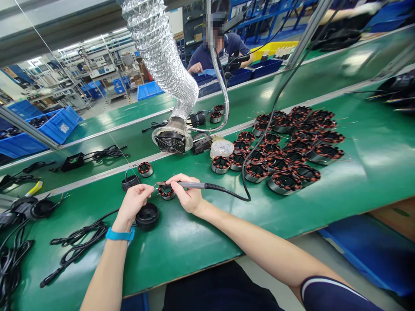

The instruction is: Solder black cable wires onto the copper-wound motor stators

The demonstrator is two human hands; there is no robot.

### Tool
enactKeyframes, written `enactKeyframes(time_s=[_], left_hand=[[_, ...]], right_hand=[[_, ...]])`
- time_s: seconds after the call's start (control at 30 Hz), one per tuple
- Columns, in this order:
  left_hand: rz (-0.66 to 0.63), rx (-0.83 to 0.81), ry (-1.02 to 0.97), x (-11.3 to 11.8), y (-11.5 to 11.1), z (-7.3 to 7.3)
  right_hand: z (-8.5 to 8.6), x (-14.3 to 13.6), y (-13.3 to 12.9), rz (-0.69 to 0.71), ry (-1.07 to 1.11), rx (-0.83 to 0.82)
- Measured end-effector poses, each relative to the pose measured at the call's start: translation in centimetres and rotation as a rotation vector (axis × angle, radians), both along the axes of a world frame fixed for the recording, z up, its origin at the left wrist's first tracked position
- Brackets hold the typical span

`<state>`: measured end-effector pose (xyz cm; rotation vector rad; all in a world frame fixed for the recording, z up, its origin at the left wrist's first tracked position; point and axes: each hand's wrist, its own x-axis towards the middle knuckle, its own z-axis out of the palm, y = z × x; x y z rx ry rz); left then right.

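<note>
My right hand (pixel 188 193) holds a grey soldering iron (pixel 196 185), its tip pointing left over a small wound motor stator (pixel 166 191) with orange coils. My left hand (pixel 134 202), with a blue wristband, is closed in a pinch on a thin wire (pixel 153 188) just left of that stator. The iron's tip and the wire are close together; whether they touch is too small to tell. Below my left hand lies a round black housing (pixel 147 216) with a cable. Another stator (pixel 145 169) and a black part (pixel 130 182) sit just behind.
Many stators (pixel 284 182) stand on the green table (pixel 201 242) to the right, with the iron's black cord (pixel 245 172) among them. A foil duct with a fan (pixel 170 142) hangs ahead. Black cables (pixel 81 242) lie left. A person (pixel 223 47) sits opposite.
</note>
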<state>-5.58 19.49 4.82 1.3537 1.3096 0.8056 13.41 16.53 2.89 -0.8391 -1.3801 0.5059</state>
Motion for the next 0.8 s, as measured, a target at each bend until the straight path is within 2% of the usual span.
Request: enactKeyframes(time_s=[0.27, 0.4, 0.57, 0.7, 0.8], left_hand=[[0.007, -0.006, -0.001, 0.1, 0.0, 0.1], [0.003, -0.003, -0.018, 0.1, 0.0, 0.1], [0.001, 0.006, -0.043, 0.2, -0.1, 0.0], [-0.02, 0.037, -0.046, 0.1, 0.0, -0.2], [-0.031, 0.047, -0.065, 0.2, -0.1, -0.2]], right_hand=[[-0.2, -0.3, 0.1, -0.002, -0.025, 0.005], [-0.4, -0.7, 0.6, 0.02, -0.129, 0.007], [-1.1, -1.4, 1.8, 0.104, -0.258, 0.053], [-1.6, -2.3, 2.4, 0.182, -0.247, 0.044], [-1.8, -2.7, 2.5, 0.191, -0.239, 0.05]])
